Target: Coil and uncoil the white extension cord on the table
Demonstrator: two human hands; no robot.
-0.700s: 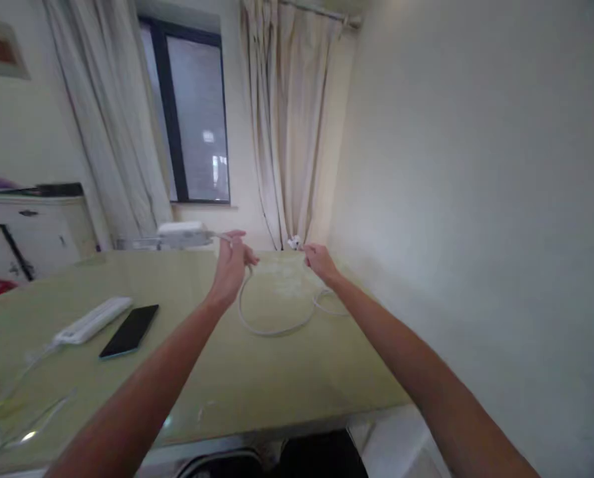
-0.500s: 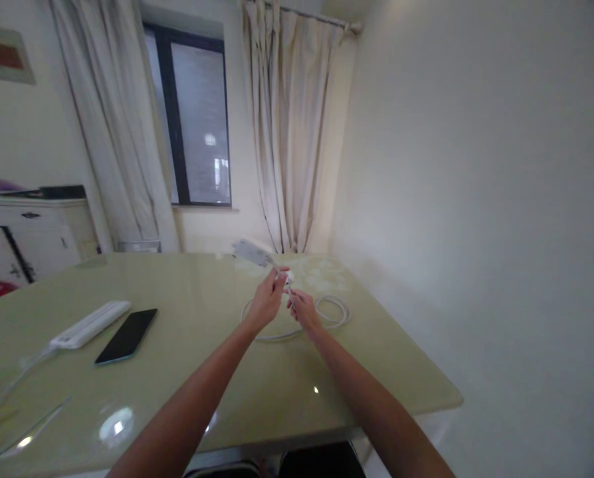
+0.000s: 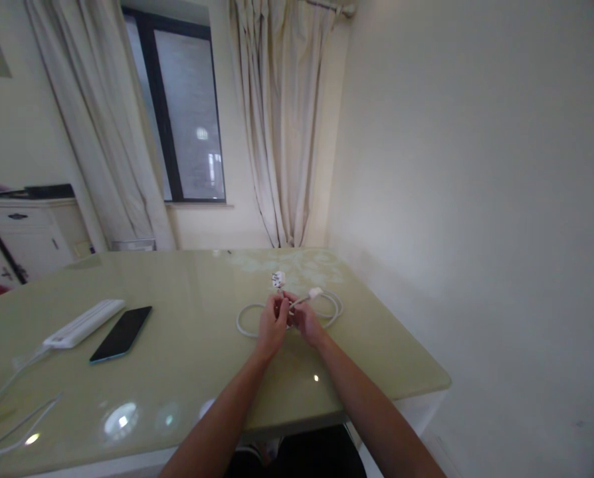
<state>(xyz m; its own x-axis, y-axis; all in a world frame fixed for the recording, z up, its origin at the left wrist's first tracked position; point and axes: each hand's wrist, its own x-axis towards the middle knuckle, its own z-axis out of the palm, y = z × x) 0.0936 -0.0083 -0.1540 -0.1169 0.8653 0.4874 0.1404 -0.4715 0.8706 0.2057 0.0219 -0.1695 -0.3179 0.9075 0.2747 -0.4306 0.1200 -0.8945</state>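
Just above the table, my left hand (image 3: pixel 274 324) and my right hand (image 3: pixel 307 321) meet with fingers closed on a white power cable (image 3: pixel 248 334). A white plug (image 3: pixel 278 279) with dark metal pins stands up beyond my left fingertips. Another white cable end (image 3: pixel 315 292), too small to make out, sticks out past my right hand. Loops of the cable spread to the left and right of my hands. My fingers hide the stretch of cable between them.
On the left of the glossy table (image 3: pixel 192 372) lie a white power strip (image 3: pixel 85 324) and a black phone (image 3: pixel 121 334). A thin white cord (image 3: pixel 20 425) curls at the near left. A bare wall (image 3: pixel 466 199) runs along the right edge; a curtained window is behind.
A blurred white piece that stuck out ahead of my left hand no longer shows there. The plug now stands above my fingers. Both hands have drawn nearer and closer together; the view has shifted slightly.
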